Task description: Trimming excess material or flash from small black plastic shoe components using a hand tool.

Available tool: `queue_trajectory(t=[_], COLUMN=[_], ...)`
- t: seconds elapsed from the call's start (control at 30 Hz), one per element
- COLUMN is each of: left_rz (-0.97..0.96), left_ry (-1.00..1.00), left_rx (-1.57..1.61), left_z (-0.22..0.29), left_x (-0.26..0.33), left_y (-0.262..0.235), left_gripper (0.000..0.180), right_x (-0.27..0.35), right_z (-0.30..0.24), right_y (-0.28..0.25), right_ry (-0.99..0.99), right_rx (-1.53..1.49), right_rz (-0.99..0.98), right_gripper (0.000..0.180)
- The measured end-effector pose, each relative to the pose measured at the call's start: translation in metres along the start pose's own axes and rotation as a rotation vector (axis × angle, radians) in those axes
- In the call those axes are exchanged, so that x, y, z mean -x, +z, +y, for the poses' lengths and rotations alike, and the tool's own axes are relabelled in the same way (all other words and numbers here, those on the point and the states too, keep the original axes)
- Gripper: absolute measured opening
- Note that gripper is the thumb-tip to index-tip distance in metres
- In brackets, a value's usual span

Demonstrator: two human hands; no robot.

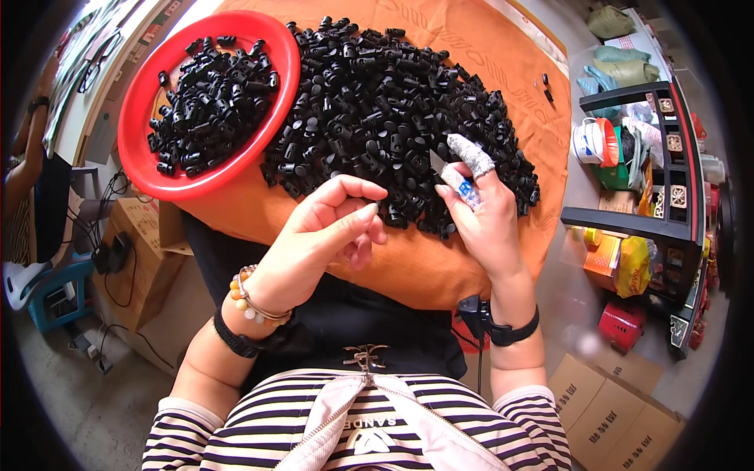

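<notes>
A large heap of small black plastic cord locks (369, 102) covers much of the orange cloth. At its near edge is my left hand (334, 224), its fingers curled and its thumb close to the index finger. Whatever lies between those fingertips blends into the black heap, so I cannot make it out. My right hand (487, 216) is closed around a small knife (463, 188) with a wrapped, partly blue handle and a short pointed blade over the heap. White wrapping (471, 155) covers its index finger.
A round red tray (133, 149) with more cord locks stands at the left of the heap. The orange cloth (424, 275) hangs over the near edge. A dark shelf rack (628, 220) is at right, cardboard boxes (613, 416) below it. Another person's arm (35, 141) shows far left.
</notes>
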State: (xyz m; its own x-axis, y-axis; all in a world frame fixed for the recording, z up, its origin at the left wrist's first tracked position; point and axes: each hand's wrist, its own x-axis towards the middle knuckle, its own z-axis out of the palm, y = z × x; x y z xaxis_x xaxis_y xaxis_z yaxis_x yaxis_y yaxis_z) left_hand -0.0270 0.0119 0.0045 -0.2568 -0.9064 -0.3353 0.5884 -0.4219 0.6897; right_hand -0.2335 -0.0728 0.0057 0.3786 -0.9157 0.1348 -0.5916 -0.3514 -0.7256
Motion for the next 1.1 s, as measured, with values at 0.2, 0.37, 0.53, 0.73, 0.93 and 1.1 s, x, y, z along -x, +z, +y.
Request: queue_trajectory(t=[0.2,0.37,0.53,0.73,0.93,1.1], left_rz=[-0.016,-0.02,-0.008,-0.041,-0.057,-0.042], left_ry=[-0.031,-0.042,-0.006,0.024,0.07,0.067], left_rx=[-0.001,0.003,0.024,0.115,0.144,0.183], left_z=[-0.007,-0.003,-0.002,-0.004,-0.006,-0.006], left_x=[-0.003,-0.004,-0.004,-0.008,-0.005,-0.005], left_y=[0.004,0.006,0.009,0.007,0.001,0.0], left_gripper=[0.023,0.025,0.025,0.023,0.015,0.015], right_x=[-0.002,0.001,0.0,0.007,0.002,0.002], right_z=[0.001,-0.009,-0.036,-0.051,-0.062,-0.06], right_y=[0.002,0.0,-0.006,0.014,0.018,0.023], right_ry=[0.017,0.164,0.264,0.233,0.271,0.264], right_rx=[-0.086,-0.467,-0.962,-0.946,-0.938,-0.952], right_rz=[0.012,-0.033,-0.224,-0.311,-0.342,-0.272], right_gripper=[0.054,0.063,0.073,0.071,0.068,0.061])
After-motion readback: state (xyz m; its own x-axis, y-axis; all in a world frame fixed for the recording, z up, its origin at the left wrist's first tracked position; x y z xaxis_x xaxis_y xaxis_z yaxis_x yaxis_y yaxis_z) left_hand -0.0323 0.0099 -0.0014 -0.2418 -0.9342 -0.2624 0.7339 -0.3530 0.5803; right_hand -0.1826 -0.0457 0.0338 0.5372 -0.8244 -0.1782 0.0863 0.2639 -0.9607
